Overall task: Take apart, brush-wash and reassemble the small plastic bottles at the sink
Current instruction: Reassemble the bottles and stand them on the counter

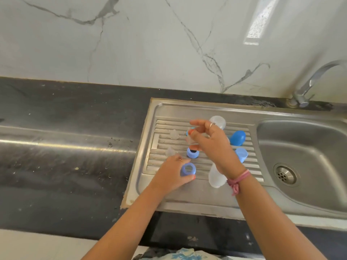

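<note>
Bottle parts lie spread over the ribbed steel drainboard (187,196). My left hand (170,175) grips a blue screw ring (188,169) at the board's near left. My right hand (210,145) hovers over the middle and pinches a small clear teat (189,140) between thumb and fingers. A second blue ring (192,153) stands just below that hand. Two clear teats (174,134) (170,151) lie to the left. A translucent bottle (216,177) lies under my right wrist, another bottle (218,121) sits behind the hand. A blue cap (237,137) and a pale blue cap (241,154) rest on the right.
The sink basin (308,147) with its drain (285,175) lies to the right, and the tap (308,87) rises at the back right. Dark wet countertop (65,147) stretches to the left. A marble wall stands behind.
</note>
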The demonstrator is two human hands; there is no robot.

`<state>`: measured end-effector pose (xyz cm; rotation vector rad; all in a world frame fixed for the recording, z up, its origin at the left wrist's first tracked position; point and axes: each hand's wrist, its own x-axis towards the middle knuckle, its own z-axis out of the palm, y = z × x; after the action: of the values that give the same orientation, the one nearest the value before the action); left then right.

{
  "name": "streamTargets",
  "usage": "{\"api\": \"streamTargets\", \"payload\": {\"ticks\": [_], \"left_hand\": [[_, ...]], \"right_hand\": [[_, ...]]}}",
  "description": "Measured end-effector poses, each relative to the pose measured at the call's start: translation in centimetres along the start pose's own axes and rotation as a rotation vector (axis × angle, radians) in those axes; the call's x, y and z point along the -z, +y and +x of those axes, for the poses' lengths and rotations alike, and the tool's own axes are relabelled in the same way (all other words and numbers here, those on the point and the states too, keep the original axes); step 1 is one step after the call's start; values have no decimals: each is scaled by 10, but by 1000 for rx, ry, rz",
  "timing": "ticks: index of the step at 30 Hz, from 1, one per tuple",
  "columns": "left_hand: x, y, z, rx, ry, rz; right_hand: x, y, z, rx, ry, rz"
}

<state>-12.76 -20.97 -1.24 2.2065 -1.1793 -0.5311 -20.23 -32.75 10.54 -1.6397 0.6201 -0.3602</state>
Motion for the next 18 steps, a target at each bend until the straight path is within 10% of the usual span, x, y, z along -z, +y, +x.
{"api": "streamTargets", "payload": {"ticks": [7,12,18], "left_hand": [[69,26,-3,319,196,-1296],[81,37,-7,370,143,-1443],[85,40,-10,442,63,-1606]], "right_hand": [[-3,12,-15,-105,57,205],[-12,9,-20,-179,-148,491],[-15,3,-20,-25,-135,155]]}}
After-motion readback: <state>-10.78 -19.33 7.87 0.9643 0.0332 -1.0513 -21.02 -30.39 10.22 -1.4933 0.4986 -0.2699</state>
